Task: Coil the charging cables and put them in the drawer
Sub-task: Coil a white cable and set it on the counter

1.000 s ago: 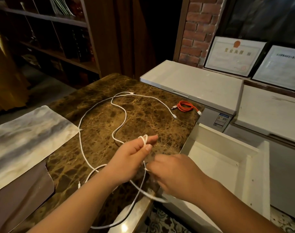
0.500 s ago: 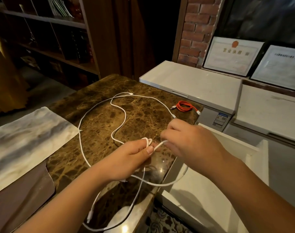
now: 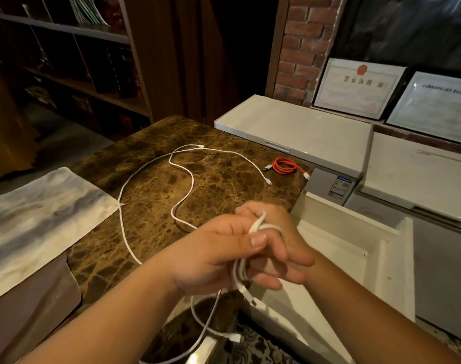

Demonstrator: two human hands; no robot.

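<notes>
Left hand [image 3: 219, 256] pinches white cable [image 3: 182, 177] loops; right hand [image 3: 282, 248] touches behind, grip unclear; slack trails toward eleven o'clock; orange cable [image 3: 286, 165] at one

Certificates [image 3: 358, 88], bookshelf [image 3: 66, 61], perhaps freezers [image 3: 297, 127]

right hand [image 3: 284, 243] mostly behind left hand [image 3: 219, 256]

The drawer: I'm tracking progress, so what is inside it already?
The drawer shows only bare white floor, no cables. The hands and forearm hide its near left part. The orange cable sits on the marble table.
</notes>
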